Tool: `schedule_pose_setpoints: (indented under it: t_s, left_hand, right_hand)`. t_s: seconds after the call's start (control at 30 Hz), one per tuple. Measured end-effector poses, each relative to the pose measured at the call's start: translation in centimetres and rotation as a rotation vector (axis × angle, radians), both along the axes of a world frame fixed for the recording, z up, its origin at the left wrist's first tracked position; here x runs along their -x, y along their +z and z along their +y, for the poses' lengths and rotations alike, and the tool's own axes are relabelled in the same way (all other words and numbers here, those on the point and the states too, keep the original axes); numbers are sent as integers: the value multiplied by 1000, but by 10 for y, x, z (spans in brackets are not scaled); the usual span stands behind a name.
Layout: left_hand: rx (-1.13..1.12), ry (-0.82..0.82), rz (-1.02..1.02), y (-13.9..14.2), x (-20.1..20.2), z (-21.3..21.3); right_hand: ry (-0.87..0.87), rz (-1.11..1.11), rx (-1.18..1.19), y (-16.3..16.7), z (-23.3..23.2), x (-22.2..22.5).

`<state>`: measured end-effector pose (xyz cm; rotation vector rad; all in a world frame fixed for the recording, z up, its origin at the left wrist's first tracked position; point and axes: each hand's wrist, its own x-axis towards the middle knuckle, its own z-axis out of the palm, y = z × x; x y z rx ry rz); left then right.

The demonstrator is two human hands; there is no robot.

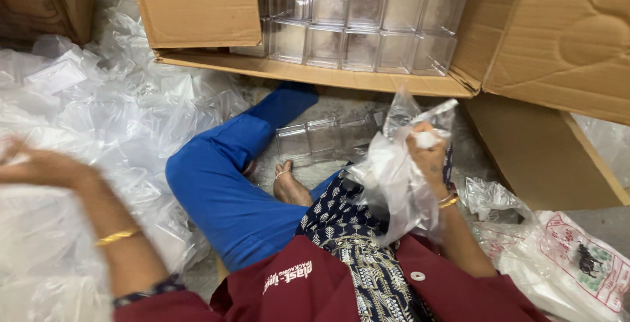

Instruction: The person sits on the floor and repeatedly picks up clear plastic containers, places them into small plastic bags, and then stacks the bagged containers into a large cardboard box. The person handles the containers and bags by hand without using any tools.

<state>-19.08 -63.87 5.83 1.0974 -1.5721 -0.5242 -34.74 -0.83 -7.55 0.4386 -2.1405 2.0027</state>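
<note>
My right hand (428,154) is raised over my lap, shut on a crumpled clear plastic bag (394,177) that hangs down from it. My left hand (33,164) is blurred, stretched far left over a heap of clear plastic wrappers (98,118); whether it holds anything I cannot tell. A row of clear plastic boxes (321,139) lies on the floor just beyond my bare foot (289,187). Several more clear plastic boxes (357,23) are stacked in an open cardboard carton (197,7) ahead of me.
I sit on the floor in blue trousers (223,184) and a maroon top. The carton's brown flaps (551,40) spread right. A printed white sack (571,263) lies at lower right. Another cardboard box (39,0) stands at top left.
</note>
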Motion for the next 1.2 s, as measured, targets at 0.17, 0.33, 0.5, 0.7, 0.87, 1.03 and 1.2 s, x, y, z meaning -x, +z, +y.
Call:
schedule_pose_setpoints:
  t_s: [0.17,0.33,0.5,0.7,0.87,1.03,1.2]
  left_hand:
    - [339,-1197,-247,-9,41,244]
    - [-211,-1566,-25,-32,51,369]
    - [-392,-1462,159,-33,60,367]
    - [-333,-1579,68,-34,55,370]
    - [-215,-1525,105,-45,56,371]
    - [-648,-1783,450,-67,61,375]
    - [-1222,-1841,719,-72,61,376]
  right_hand:
    - [182,78,99,14,-74,-24]
    - [112,39,-4,37,-105,-45]
    - [240,-331,312,65,-99,-50]
    - [250,-383,291,65,-96,-53]
    - [280,-111,263,59,-97,-49]
    - [275,-540,385,57,-102,-47]
    - [328,-620,497,46,-100,-43]
